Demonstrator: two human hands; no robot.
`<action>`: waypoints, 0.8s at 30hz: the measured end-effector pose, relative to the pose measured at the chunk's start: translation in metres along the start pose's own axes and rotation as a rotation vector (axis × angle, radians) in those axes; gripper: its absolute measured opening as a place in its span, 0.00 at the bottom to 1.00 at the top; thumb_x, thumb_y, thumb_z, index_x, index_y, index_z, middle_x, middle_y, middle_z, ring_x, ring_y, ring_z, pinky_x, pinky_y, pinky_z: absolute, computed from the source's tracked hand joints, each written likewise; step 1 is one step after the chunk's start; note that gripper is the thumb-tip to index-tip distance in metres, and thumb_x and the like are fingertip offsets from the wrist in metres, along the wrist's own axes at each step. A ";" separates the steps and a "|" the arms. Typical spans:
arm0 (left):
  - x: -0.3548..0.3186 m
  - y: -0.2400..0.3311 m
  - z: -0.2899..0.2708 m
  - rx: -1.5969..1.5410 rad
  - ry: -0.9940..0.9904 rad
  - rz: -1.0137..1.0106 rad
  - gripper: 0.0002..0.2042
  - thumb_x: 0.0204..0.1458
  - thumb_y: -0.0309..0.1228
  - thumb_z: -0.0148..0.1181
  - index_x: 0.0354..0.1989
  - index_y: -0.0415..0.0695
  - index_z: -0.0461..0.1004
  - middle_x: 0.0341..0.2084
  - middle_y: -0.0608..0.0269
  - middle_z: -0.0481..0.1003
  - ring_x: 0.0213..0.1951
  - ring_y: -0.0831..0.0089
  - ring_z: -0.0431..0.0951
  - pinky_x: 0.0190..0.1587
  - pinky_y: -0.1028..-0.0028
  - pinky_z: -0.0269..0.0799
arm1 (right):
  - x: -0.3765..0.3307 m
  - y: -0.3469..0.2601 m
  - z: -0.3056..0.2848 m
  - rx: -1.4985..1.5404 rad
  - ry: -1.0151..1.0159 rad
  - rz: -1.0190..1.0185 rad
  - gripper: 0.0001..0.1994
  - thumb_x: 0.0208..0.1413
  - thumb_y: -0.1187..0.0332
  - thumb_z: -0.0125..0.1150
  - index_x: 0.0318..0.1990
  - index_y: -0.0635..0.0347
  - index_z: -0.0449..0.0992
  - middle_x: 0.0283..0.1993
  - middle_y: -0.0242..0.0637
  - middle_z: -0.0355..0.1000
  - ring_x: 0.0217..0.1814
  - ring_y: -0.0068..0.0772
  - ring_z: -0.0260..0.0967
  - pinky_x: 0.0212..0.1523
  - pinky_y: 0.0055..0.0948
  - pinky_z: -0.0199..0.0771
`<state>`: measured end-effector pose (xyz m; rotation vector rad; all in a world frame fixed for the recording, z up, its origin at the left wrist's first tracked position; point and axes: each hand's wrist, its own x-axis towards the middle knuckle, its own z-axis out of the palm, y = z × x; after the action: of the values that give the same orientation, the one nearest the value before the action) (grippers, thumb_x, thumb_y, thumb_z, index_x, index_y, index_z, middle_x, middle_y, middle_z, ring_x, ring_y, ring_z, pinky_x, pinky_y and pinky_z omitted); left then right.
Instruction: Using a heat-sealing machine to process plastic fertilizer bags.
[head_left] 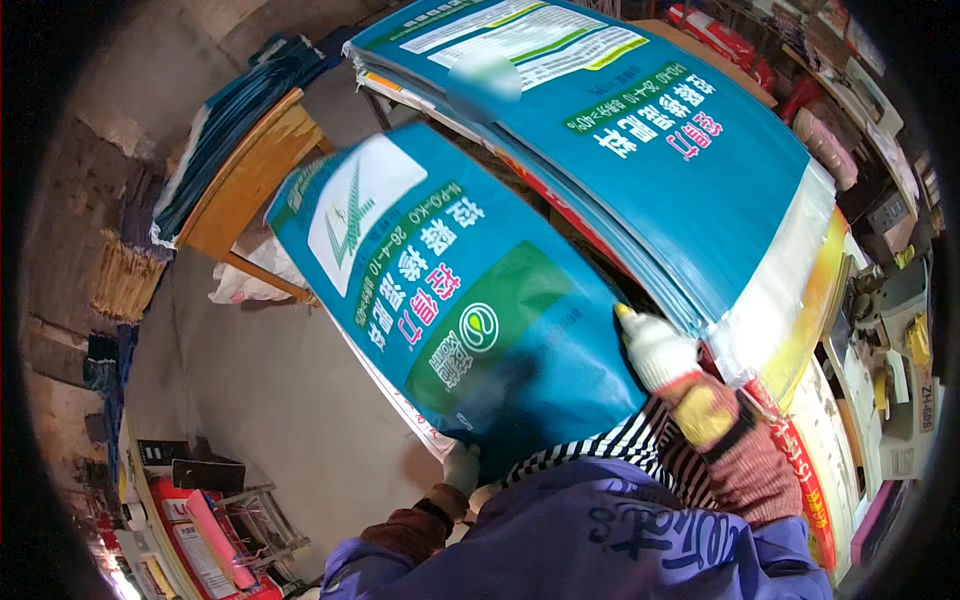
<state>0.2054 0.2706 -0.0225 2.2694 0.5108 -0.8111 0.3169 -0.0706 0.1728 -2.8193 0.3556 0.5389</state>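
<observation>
My left hand, gloved, grips the lower edge of a teal printed sack that fills the middle of the frame and hides most of that hand. My right hand, in a white glove, rests on the sack's right edge with fingers closed on it, just beside the tall stack of sacks at upper right. A wooden table stands at upper left, a sewing machine at far right.
</observation>
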 end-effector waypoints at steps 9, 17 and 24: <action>0.028 -0.029 0.002 -0.216 0.293 0.028 0.14 0.53 0.37 0.49 0.39 0.37 0.68 0.35 0.38 0.73 0.41 0.44 0.72 0.43 0.57 0.67 | 0.099 0.018 0.107 -0.279 0.113 0.179 0.25 0.58 0.47 0.40 0.39 0.60 0.75 0.38 0.43 0.74 0.42 0.46 0.71 0.45 0.41 0.67; 0.091 0.002 0.007 0.579 0.142 0.131 0.12 0.52 0.34 0.47 0.40 0.40 0.70 0.34 0.42 0.73 0.41 0.47 0.74 0.43 0.57 0.69 | 0.063 0.067 0.117 0.161 0.224 0.025 0.17 0.55 0.58 0.48 0.45 0.57 0.74 0.45 0.48 0.72 0.50 0.50 0.67 0.51 0.42 0.66; 0.113 -0.028 0.004 0.077 0.050 0.030 0.16 0.49 0.38 0.54 0.40 0.38 0.69 0.36 0.42 0.73 0.42 0.50 0.73 0.45 0.61 0.68 | -0.019 0.059 0.056 0.300 -0.014 -0.138 0.19 0.51 0.61 0.51 0.52 0.49 0.69 0.48 0.43 0.70 0.46 0.44 0.70 0.45 0.41 0.70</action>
<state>0.2714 0.3024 -0.1131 2.3670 0.4745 -0.7731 0.2645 -0.1064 0.1178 -2.5263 0.2162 0.4349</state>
